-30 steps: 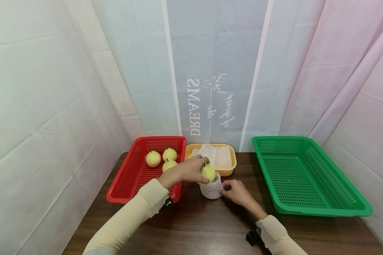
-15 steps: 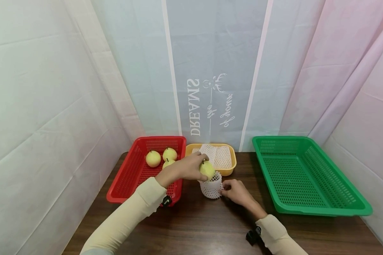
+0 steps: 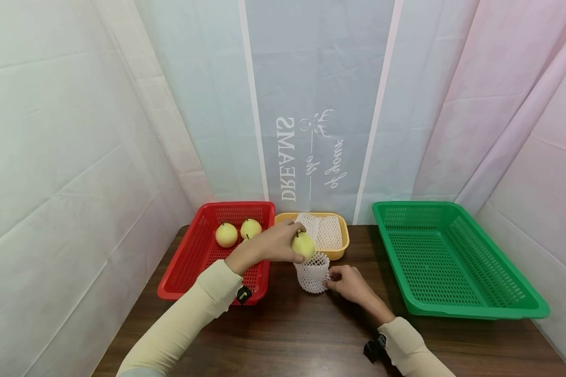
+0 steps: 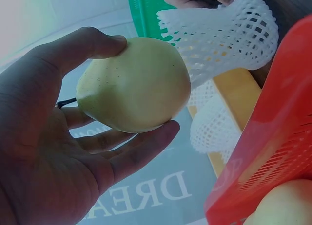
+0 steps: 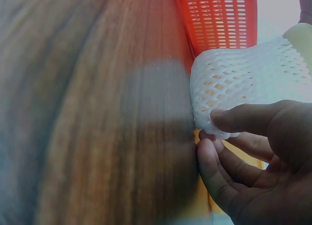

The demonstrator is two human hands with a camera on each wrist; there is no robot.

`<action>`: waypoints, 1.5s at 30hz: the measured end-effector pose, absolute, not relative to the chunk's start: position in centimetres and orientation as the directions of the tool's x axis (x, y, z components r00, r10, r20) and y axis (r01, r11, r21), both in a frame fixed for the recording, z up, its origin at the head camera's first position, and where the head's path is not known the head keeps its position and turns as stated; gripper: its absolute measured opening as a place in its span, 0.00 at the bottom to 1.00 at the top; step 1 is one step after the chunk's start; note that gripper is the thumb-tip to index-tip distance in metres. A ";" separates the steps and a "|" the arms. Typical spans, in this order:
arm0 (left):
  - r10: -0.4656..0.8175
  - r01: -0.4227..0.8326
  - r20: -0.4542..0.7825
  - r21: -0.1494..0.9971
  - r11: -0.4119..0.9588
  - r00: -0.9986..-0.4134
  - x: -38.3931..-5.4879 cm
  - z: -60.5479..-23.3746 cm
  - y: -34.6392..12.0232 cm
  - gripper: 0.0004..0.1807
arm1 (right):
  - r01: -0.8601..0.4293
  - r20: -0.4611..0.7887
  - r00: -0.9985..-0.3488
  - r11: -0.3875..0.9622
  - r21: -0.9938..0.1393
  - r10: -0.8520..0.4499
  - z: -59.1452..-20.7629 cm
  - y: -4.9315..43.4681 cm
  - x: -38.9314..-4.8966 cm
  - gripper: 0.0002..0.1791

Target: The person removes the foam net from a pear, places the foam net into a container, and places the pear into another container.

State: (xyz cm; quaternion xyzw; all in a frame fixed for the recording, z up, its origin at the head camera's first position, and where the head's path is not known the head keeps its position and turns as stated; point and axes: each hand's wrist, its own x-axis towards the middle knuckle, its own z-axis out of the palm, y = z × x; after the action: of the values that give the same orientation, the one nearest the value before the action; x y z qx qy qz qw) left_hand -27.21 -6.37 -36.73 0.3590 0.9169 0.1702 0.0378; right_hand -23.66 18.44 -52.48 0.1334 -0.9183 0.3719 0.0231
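Observation:
My left hand [image 3: 280,242] holds a pale yellow pear [image 3: 303,246] with a dark stem. Thumb and fingers lie around its sides, as the left wrist view shows. Just below the pear, a white foam net sleeve [image 3: 313,275] stands on the table with its mouth upward. The pear is above the sleeve's rim, apart from or barely touching it; I cannot tell which. My right hand [image 3: 354,285] pinches the lower right edge of the sleeve between thumb and fingers, close to the tabletop. In the right wrist view the sleeve [image 5: 234,79] hides most of the pear [image 5: 300,42].
A red basket [image 3: 184,272] on the left holds several pears [image 3: 226,235]. Behind the sleeve sits a yellow tray [image 3: 343,251] with flat white foam nets [image 3: 329,232]. A green basket [image 3: 438,267] stands on the right. Cloth walls [image 3: 320,78] enclose the dark wooden table [image 3: 302,335].
My left hand has lifted the pear up and slightly left, away from the sleeve's mouth. The right hand stays in place on the sleeve.

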 end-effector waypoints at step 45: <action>0.608 0.592 0.097 0.392 0.704 -0.788 -27.6 -34.8 -9.6 0.39 | -0.173 0.143 -0.985 0.530 -0.830 -0.098 -49.1 18.9 -23.9 0.08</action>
State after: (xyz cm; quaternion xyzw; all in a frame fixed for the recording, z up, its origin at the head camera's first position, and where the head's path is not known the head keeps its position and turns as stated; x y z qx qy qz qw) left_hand -27.60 -9.58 -34.81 0.3251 0.9229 0.2056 0.0199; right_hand -23.92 18.87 -49.08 0.0773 -0.8738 0.4784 0.0393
